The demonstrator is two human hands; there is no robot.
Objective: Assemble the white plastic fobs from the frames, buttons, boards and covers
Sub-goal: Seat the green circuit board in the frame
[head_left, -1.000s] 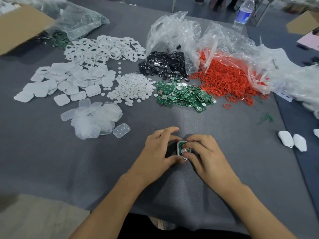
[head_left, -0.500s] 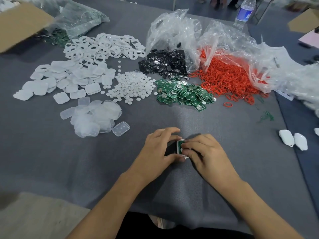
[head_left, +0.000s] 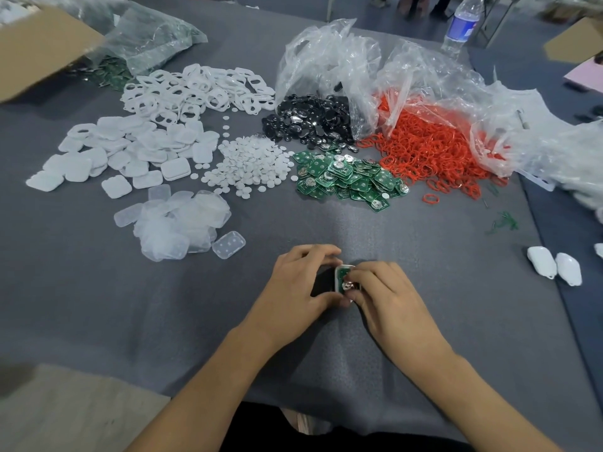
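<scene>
left hand (head_left: 295,288) and right hand (head_left: 390,296) grasp fob (head_left: 341,277) | right hand hides its right half | boards pile (head_left: 346,181) 12 o'clock | clear covers (head_left: 179,223) 10 o'clock

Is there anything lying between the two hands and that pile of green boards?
Nothing visible. The left hand and right hand hold a fob, and only bare grey cloth lies between them and the boards.

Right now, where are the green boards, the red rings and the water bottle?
green boards (head_left: 346,181): head view, middle of the pile.
red rings (head_left: 424,148): head view, middle of the heap.
water bottle (head_left: 461,27): head view, on its label.
</scene>
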